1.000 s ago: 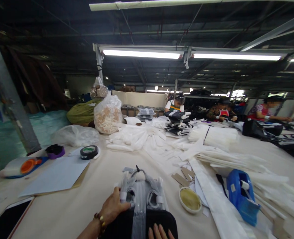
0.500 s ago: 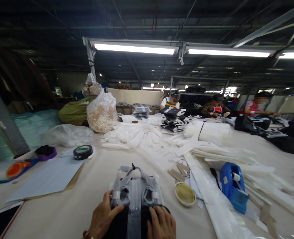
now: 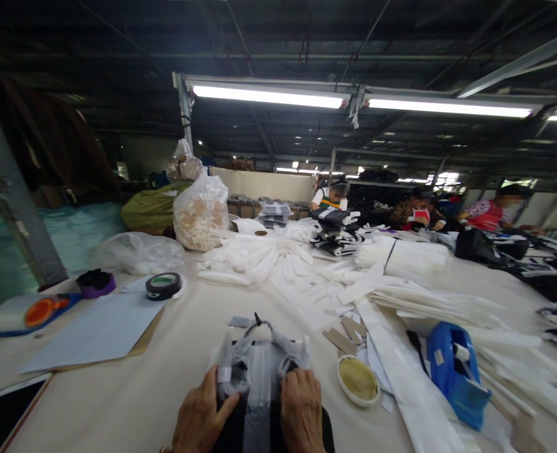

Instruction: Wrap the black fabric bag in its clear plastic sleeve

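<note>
Hands lie flat on a black bag (image 3: 240,434) wrapped in clear plastic film (image 3: 259,365), which sits at the near edge of the surface (image 3: 174,377), about midway along it. The left hand (image 3: 202,418) presses on the bag's left side, thumb tucked against a wrapped strap with a white band; the right hand (image 3: 301,412) presses on the right side, fingers spread over the film. Neither grip is closed round anything: both are open, palms down, bearing on the bag. The step in hand looks like smoothing or folding the film down over the straps and top handle so that the wrap sits snug. The next move would call for a steady hold on one side while the other hand draws the loose film tight, without tearing it. A small round dish of yellowish paste (image 3: 358,379) stands just to the right of the bag, and a blue tape dispenser (image 3: 455,371) lies further right, towards the right edge. A roll of dark tape (image 3: 163,285) sits well apart, towards the far left.
</note>
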Demonstrator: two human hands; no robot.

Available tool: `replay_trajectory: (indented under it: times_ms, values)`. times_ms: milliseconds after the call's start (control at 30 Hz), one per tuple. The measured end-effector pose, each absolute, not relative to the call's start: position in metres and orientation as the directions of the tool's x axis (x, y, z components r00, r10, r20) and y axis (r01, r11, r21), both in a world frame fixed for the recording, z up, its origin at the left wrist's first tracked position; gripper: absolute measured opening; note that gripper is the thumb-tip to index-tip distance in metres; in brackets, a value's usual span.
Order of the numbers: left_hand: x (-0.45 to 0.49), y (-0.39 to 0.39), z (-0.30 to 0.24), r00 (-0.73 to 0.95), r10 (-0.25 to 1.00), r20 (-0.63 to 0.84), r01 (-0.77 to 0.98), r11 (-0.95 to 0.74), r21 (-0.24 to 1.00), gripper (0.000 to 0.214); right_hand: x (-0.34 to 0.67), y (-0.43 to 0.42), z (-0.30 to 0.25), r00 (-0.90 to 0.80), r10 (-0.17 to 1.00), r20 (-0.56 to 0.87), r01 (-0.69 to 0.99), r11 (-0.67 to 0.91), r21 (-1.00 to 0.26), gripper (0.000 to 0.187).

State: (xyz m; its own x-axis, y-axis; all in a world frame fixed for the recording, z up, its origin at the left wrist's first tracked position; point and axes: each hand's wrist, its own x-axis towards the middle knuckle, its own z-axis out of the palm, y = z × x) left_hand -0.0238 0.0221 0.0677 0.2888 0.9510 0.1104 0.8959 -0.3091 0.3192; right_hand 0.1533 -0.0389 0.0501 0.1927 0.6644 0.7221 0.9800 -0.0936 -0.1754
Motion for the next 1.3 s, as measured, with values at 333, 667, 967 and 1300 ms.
replay_trajectory:
  times_ms: [333, 667, 967, 1300]
  values:
    - [-0.023, 0.018, 0.063, 0.315, 0.935, 0.162, 0.883, -0.352, 0.312, 0.059, 0.168, -0.055, 0.036, 0.139, 0.643, 0.754, 0.990, -0.075, -0.118, 0.025]
    - [-0.021, 0.019, 0.046, 0.358, 0.883, 0.304, 0.895, -0.417, 0.158, 0.053, 0.167, -0.053, 0.014, 0.070, 0.670, 0.739, 0.998, -0.042, -0.056, 0.030]
    - [-0.020, 0.018, 0.034, 0.350, 0.737, 0.579, 0.867, -0.488, 0.097, 0.053, 0.169, -0.011, 0.078, -0.032, 0.824, 0.566, 0.997, 0.069, -0.043, 0.039]
    - [-0.012, 0.010, 0.048, 0.326, 0.853, 0.408, 0.879, -0.432, 0.203, 0.073, 0.164, 0.057, 0.074, -0.070, 0.997, 0.021, 0.997, 0.070, -0.016, 0.039]
